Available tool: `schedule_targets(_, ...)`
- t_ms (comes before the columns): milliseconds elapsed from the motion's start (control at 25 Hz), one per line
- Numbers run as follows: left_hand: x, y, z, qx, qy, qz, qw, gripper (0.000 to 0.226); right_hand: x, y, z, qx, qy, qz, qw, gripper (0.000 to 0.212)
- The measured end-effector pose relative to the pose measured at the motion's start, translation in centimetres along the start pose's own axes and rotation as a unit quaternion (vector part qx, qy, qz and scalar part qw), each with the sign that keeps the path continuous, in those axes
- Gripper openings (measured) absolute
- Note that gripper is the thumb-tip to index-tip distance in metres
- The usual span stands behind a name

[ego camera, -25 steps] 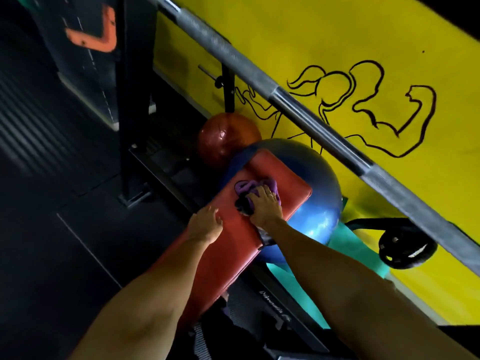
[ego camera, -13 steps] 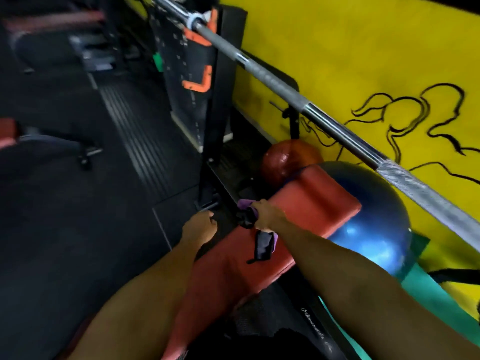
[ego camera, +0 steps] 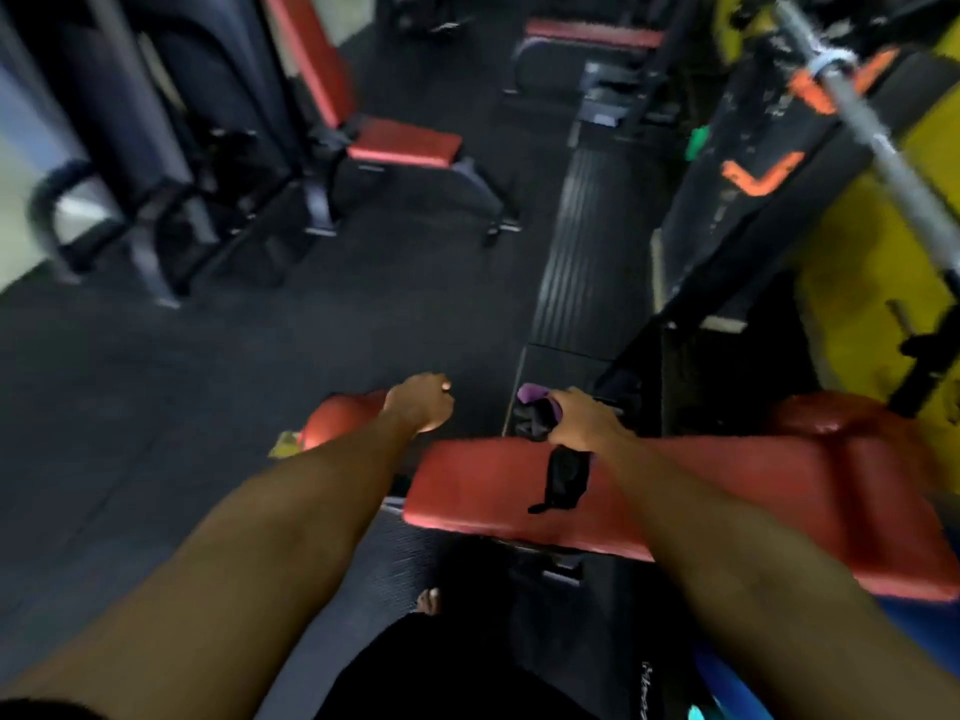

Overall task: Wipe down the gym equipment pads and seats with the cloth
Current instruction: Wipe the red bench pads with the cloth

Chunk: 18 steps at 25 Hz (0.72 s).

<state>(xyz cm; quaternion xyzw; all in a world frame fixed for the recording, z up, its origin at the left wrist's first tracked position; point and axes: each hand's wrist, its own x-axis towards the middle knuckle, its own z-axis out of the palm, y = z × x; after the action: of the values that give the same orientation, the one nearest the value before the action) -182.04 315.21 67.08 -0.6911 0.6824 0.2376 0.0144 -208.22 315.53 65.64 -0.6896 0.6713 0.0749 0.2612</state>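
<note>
A red padded bench (ego camera: pixel 727 491) lies across the lower right of the head view. My right hand (ego camera: pixel 584 423) grips a purple and black cloth (ego camera: pixel 535 413) at the pad's far edge, and a black strap (ego camera: pixel 563 480) hangs from my wrist over the pad. My left hand (ego camera: pixel 422 407) hovers left of the pad with loosely curled fingers and holds nothing. Beneath it sits a smaller red seat pad (ego camera: pixel 337 415).
A steel barbell (ego camera: pixel 883 137) crosses the upper right on a black rack with orange hooks (ego camera: pixel 758 179). Another red bench (ego camera: pixel 400 142) stands across the dark rubber floor, beside a machine frame (ego camera: pixel 130 148). A yellow wall (ego camera: pixel 883 283) runs on the right.
The view has swung left toward the gym floor. My right hand has drawn the cloth across the pad to its edge. My left hand has come off the pad.
</note>
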Motion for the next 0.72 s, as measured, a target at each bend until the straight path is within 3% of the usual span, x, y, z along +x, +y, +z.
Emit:
schedule_targets(160, -6.5, -9.1, -1.9, -0.037, 0.042, -0.109, 0.992, 0.042, 0.3, -11.5, 1.6, -0.034, -0.019, -0.124, 0.991, 0.058)
schedule_targets(440, -20.1, -25.6, -3.0, -0.1, 0.102, -0.28, 0.949, 0.04, -3.3, -32.7, 9.5, -0.093, -0.065, -0.309, 0.944, 0.051)
schedule_targets(720, -33.6, -43.4, -2.2, -0.13, 0.127, -0.384, 0.905, 0.041, -9.9, -52.0, 19.2, -0.147, -0.11, -0.402, 0.897, 0.055)
